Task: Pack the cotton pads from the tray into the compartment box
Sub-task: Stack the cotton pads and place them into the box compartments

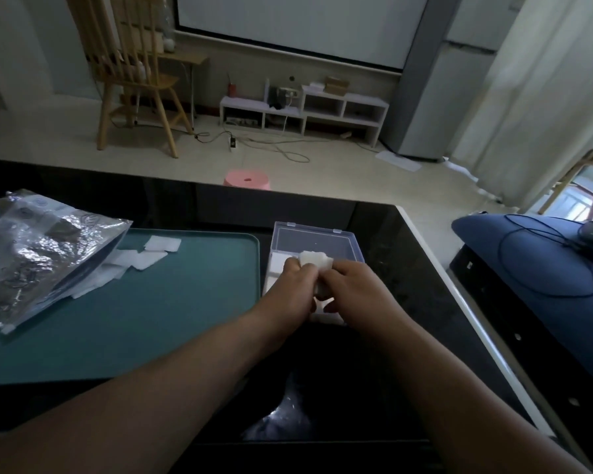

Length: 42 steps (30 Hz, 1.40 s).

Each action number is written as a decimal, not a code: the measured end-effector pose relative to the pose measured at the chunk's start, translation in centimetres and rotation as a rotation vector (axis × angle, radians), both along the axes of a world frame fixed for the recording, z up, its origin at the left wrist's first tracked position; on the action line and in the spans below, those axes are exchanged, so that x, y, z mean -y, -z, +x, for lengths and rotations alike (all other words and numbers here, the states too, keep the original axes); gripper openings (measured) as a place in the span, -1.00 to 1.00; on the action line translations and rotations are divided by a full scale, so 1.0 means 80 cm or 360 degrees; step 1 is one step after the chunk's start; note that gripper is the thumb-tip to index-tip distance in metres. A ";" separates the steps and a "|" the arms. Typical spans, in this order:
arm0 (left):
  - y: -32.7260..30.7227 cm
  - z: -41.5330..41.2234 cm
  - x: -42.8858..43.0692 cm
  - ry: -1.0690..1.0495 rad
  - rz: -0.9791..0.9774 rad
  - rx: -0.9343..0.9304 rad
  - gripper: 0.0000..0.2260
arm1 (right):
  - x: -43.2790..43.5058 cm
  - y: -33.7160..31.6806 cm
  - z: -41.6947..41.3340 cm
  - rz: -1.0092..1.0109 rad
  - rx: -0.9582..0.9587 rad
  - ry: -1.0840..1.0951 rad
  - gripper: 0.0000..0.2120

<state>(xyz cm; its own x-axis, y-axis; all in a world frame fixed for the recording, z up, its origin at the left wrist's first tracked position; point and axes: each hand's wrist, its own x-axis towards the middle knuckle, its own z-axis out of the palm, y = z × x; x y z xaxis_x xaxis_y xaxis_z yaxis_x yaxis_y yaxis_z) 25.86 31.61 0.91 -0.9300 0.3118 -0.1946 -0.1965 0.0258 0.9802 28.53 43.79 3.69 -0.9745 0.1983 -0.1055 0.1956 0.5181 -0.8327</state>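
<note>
You had both hands over the compartment box [314, 241]. Your left hand [293, 285] and your right hand [351, 285] were pressed close together with the fingers curled in. Between them they pinched a small stack of cotton pads [317, 263]. The stack poked up past your fingertips, right above the middle of the box. Your hands hid the near part of the box, so I could not tell how low the stack sat. More loose pads [151, 254] lay on the tray [151, 319], left of the box, beside a shiny bag [38, 248].

To do this step well, I think you needed to keep the stack neat and square and squeeze it softly. Then you needed to line it up with one free slot and push it straight down. Letting go one hand at a time would have kept the pads from popping up.
</note>
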 end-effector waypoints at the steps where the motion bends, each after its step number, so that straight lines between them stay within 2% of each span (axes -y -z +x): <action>1: -0.005 0.001 -0.006 0.0011 -0.0017 -0.0024 -0.75 | -0.003 0.001 -0.002 0.0007 0.0009 0.0003 -0.76; 7: -0.027 -0.012 -0.026 0.0247 -0.0206 -0.0200 -0.83 | -0.053 -0.015 -0.004 -0.0097 -0.0125 0.0186 -0.84; 9: -0.022 -0.024 -0.024 0.0225 -0.0522 -0.0462 -0.78 | -0.076 -0.018 -0.002 -0.0183 -0.0138 0.0336 -0.91; 12: -0.004 -0.027 -0.024 0.0388 -0.0921 -0.0856 -0.68 | -0.102 -0.003 -0.002 0.0006 -0.0051 0.0465 -0.98; 15: 0.022 -0.021 -0.034 0.0605 -0.1381 -0.1144 -0.64 | -0.107 0.015 -0.005 0.0174 0.0016 0.0466 -0.85; 17: 0.031 -0.018 -0.038 0.0620 -0.1568 -0.1241 -0.66 | -0.104 0.021 -0.006 0.0266 0.0016 0.0442 -0.82; 22: 0.034 -0.015 -0.042 0.0556 -0.1577 -0.1285 -0.91 | -0.095 0.034 -0.006 0.0602 0.0042 0.0356 -0.86; 28: 0.044 -0.013 -0.045 0.0437 -0.1486 -0.1306 -0.96 | -0.086 0.042 -0.009 0.0559 -0.0002 0.0415 -0.89; 34: 0.046 -0.009 -0.042 0.0500 -0.1538 -0.1313 -0.80 | -0.084 0.046 -0.005 0.0850 0.0075 0.0365 -0.98; 39: 0.046 -0.007 -0.039 0.0572 -0.1529 -0.1324 -0.64 | -0.085 0.047 -0.006 0.1096 0.0038 0.0331 -0.95; 42: 0.048 -0.007 -0.037 0.0604 -0.1533 -0.1377 -0.68 | -0.088 0.050 -0.006 0.1122 -0.0002 0.0298 -0.87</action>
